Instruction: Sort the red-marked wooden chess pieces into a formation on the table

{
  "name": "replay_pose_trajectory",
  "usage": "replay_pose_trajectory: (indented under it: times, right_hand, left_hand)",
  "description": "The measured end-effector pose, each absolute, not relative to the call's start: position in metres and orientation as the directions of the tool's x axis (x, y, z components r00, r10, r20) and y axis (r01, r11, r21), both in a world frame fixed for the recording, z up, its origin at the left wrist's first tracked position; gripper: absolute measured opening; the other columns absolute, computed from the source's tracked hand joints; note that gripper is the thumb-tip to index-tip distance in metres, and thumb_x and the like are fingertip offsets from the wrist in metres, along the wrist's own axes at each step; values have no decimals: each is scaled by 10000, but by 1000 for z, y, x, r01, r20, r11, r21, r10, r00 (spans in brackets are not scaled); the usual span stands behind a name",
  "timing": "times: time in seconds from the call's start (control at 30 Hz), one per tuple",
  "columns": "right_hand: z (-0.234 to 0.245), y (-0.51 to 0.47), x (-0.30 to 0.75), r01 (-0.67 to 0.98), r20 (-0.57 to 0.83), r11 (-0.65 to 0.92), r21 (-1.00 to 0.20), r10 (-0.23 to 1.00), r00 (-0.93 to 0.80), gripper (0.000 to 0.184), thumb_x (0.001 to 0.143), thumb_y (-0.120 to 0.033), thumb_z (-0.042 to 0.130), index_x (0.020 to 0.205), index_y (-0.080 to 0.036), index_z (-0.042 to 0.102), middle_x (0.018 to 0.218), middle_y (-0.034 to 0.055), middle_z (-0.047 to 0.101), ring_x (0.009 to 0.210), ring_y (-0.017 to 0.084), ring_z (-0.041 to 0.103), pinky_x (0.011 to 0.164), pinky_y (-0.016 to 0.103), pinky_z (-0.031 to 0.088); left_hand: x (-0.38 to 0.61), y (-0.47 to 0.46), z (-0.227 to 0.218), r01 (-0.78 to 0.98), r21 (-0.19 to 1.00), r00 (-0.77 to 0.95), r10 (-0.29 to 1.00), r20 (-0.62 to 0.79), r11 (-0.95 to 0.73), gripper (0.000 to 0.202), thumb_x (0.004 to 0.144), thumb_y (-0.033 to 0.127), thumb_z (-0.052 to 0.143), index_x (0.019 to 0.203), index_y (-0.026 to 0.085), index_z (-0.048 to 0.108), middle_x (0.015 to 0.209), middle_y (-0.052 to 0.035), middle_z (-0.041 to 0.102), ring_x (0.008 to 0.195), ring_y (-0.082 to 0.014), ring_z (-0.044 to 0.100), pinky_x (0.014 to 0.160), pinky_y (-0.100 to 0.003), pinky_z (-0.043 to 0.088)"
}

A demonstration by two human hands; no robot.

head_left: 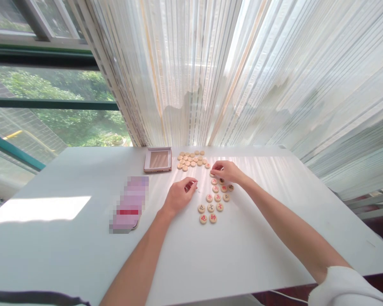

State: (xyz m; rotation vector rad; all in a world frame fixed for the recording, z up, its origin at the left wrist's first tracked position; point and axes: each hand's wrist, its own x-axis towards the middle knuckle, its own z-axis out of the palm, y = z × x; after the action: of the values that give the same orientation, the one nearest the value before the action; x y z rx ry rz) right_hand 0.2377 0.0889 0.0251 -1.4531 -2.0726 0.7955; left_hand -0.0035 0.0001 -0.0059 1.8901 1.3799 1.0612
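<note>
My right hand (226, 171) reaches to the upper end of a group of Chinese chess pieces, its fingers closed on a round wooden Chinese chess piece (212, 174) at the tabletop. Below it lie face-up pieces with red or black characters, among them a red piece (213, 218) and a black-marked piece (201, 208). To the left of this group, my left hand (179, 194) rests low over the table with loosely curled fingers, a gap between them, and nothing visible in it. Farther back, several mostly blank-side-up pieces (190, 160) lie in a cluster, with a red-marked piece (207, 165) at its right edge.
An open shallow box (145, 165) stands left of the blank cluster. A blurred-out phone-like object (129, 204) lies left of my left hand. The white table (67, 255) meets a striped translucent curtain (191, 85) at its far edge, with a window (51, 104) at left.
</note>
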Motion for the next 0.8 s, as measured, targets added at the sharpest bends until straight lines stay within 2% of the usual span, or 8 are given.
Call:
replay_pose_trajectory:
  times: [0.8]
  right_hand:
    - [12, 87, 244, 574, 98, 264, -775, 948, -304, 168, 794, -383, 691, 833, -228, 742, 810, 7, 753, 700, 168, 663, 652, 270, 506]
  left_hand:
    - [-4, 1, -6, 520, 811, 135, 963, 234, -269, 157, 909, 284, 573, 1000, 241, 694, 795, 15, 765, 681, -146, 675, 687, -249, 497]
